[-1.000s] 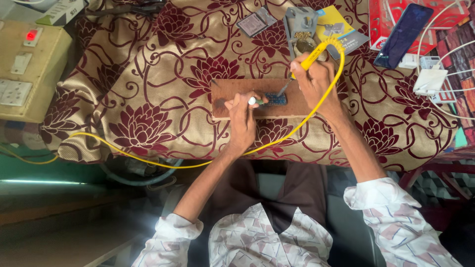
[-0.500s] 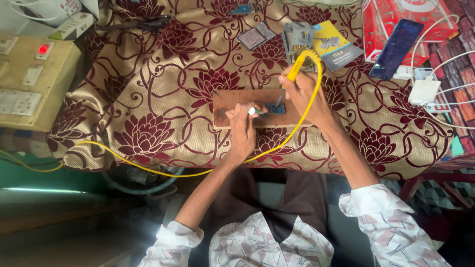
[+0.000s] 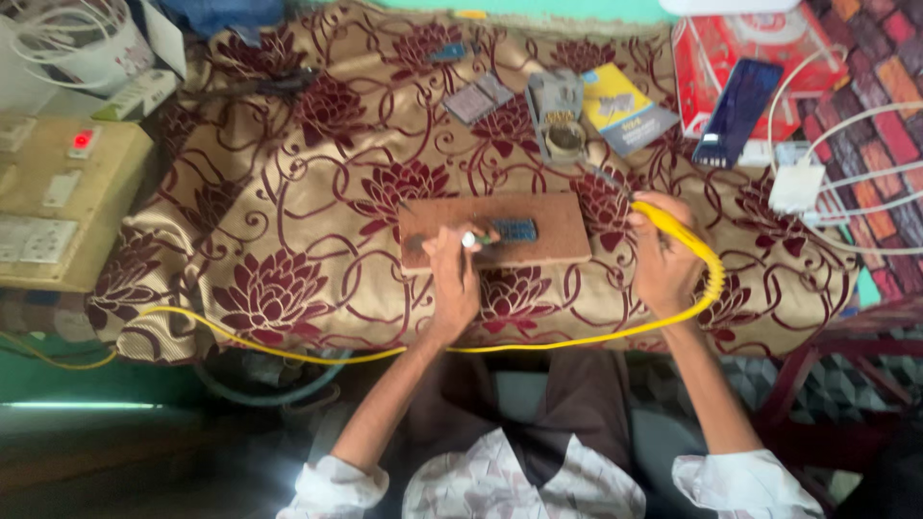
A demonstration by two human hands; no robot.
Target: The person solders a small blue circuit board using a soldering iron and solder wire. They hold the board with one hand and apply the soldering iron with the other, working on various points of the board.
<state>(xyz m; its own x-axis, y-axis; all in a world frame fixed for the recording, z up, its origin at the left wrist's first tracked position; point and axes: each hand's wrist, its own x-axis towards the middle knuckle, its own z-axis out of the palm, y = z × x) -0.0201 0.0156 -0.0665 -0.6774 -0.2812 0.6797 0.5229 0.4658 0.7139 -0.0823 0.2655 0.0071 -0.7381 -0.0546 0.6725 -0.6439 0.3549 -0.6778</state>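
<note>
Left hand (image 3: 452, 279) sits at centre frame, fingertips pinched on a thin tool with a pale tip, touching the small blue circuit board (image 3: 514, 231) on the wooden block (image 3: 495, 229). Right hand (image 3: 663, 259), right of the block, is closed around a yellow-handled soldering iron (image 3: 659, 216); its tip points up-left toward a metal stand (image 3: 558, 120). The iron's long axis runs diagonally, and its yellow cord (image 3: 716, 279) loops away to the lower left. The board looks light, thin and probably fragile, so I'd grab it by the edges. Its long side lies left-right across the flowered cloth (image 3: 288, 211).
</note>
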